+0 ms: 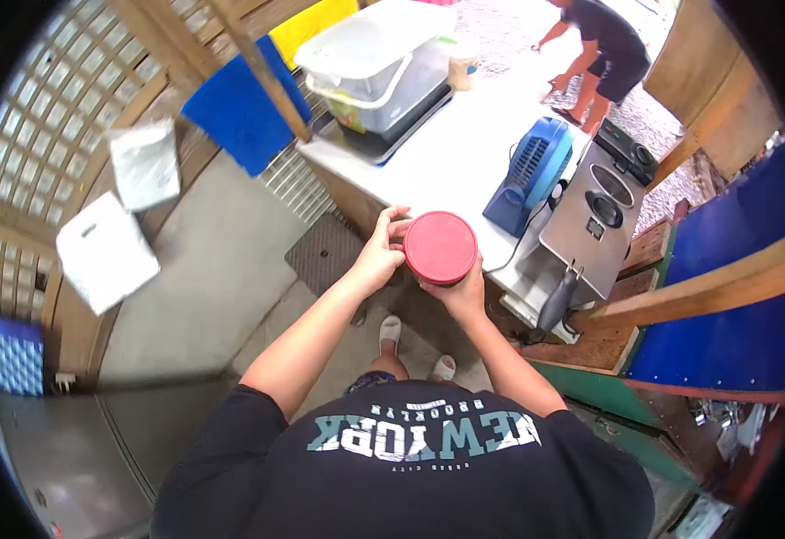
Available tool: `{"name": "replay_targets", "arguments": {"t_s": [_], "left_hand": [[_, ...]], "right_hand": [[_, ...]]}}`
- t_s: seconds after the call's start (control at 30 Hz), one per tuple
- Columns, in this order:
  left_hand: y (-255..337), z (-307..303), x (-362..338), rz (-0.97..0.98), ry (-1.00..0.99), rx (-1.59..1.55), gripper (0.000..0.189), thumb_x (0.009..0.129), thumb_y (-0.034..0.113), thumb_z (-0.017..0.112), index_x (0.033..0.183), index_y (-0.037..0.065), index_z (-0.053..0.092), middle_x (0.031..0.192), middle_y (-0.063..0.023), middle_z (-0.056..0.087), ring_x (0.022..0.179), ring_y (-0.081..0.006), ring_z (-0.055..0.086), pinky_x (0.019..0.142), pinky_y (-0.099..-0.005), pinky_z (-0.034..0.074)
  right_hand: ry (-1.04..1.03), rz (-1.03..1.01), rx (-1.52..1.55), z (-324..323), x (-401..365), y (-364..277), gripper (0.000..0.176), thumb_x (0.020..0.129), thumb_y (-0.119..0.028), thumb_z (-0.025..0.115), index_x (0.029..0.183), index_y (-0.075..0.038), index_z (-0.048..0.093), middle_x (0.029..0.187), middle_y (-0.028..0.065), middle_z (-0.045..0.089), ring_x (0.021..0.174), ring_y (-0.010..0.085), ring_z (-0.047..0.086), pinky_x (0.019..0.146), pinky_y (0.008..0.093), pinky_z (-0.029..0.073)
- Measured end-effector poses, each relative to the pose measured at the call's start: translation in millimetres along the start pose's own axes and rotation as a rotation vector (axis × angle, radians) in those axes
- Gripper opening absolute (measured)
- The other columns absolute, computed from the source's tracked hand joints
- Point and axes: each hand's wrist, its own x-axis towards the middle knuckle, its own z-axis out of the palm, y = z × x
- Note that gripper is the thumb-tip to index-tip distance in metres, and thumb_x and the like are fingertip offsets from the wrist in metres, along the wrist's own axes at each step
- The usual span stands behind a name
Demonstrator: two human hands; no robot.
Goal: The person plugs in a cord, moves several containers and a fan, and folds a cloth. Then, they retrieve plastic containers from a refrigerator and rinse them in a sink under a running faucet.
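A round container with a red lid (442,247) is held up in front of me, just off the near edge of the white-topped table (391,184). Its body is mostly hidden under the lid, so its contents do not show. My right hand (464,292) wraps around the container from the right and below. On the other side, my left hand (382,251) has its fingers bent against the left edge of the lid. The lid sits on the container.
Clear plastic bins (374,67) stand at the table's far left. To the right are a blue fan-like device (529,175) and a metal deep fryer (595,220) with a black handle. Another person (604,49) bends over outside. White bags (105,251) hang at left.
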Motion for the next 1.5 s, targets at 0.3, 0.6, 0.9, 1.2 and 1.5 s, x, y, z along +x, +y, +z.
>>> {"name": "replay_targets", "arguments": {"t_s": [0.3, 0.6, 0.9, 1.2, 1.5], "left_hand": [[-40, -58, 143, -0.066, -0.371, -0.008, 0.089, 0.056, -0.012, 0.045, 0.137, 0.016, 0.022, 0.134, -0.0173, 0.04, 0.115, -0.028, 0.046, 0.093, -0.0363, 0.041], [-85, -73, 204, 0.215, -0.297, 0.405, 0.112, 0.055, 0.012, 0.087, 0.143, 0.009, 0.017, 0.134, -0.0194, 0.036, 0.123, -0.0316, 0.043, 0.099, -0.0434, 0.042], [-87, -55, 280, 0.257, -0.191, 0.5, 0.099, 0.055, 0.013, 0.087, 0.136, 0.001, 0.031, 0.127, -0.0173, 0.045, 0.117, -0.0277, 0.05, 0.09, -0.0369, 0.051], [-78, 17, 397, 0.231, -0.059, 0.319, 0.094, 0.055, 0.004, 0.085, 0.134, 0.0, 0.033, 0.123, -0.0149, 0.052, 0.113, -0.0245, 0.052, 0.087, -0.036, 0.052], [-87, 96, 488, 0.333, -0.118, 0.466, 0.093, 0.053, 0.016, 0.088, 0.13, 0.002, 0.038, 0.124, -0.0153, 0.053, 0.113, -0.0261, 0.054, 0.093, -0.0351, 0.045]], "right_hand": [[0.252, 0.087, -0.029, 49, 78, 36, 0.102, 0.049, -0.015, 0.089, 0.131, -0.001, 0.029, 0.124, 0.0159, 0.045, 0.117, 0.0299, 0.046, 0.098, 0.0385, 0.039], [0.338, 0.137, -0.094, 75, 154, 41, 0.097, 0.05, -0.008, 0.086, 0.13, 0.0, 0.031, 0.121, 0.0171, 0.046, 0.116, 0.0311, 0.046, 0.098, 0.0382, 0.039], [0.197, 0.327, -0.184, 68, 102, 16, 0.053, 0.069, -0.005, 0.064, 0.12, 0.0, 0.048, 0.112, 0.017, 0.049, 0.105, 0.031, 0.051, 0.09, 0.0354, 0.043], [0.036, 0.662, -0.063, 26, -65, 17, 0.026, 0.076, -0.007, 0.064, 0.102, -0.002, 0.063, 0.091, 0.014, 0.065, 0.084, 0.0236, 0.064, 0.076, 0.0319, 0.051], [0.361, 1.157, -0.118, 34, -234, 35, 0.025, 0.072, -0.008, 0.062, 0.096, -0.002, 0.065, 0.082, 0.0128, 0.067, 0.075, 0.0217, 0.067, 0.071, 0.0315, 0.053]]}}
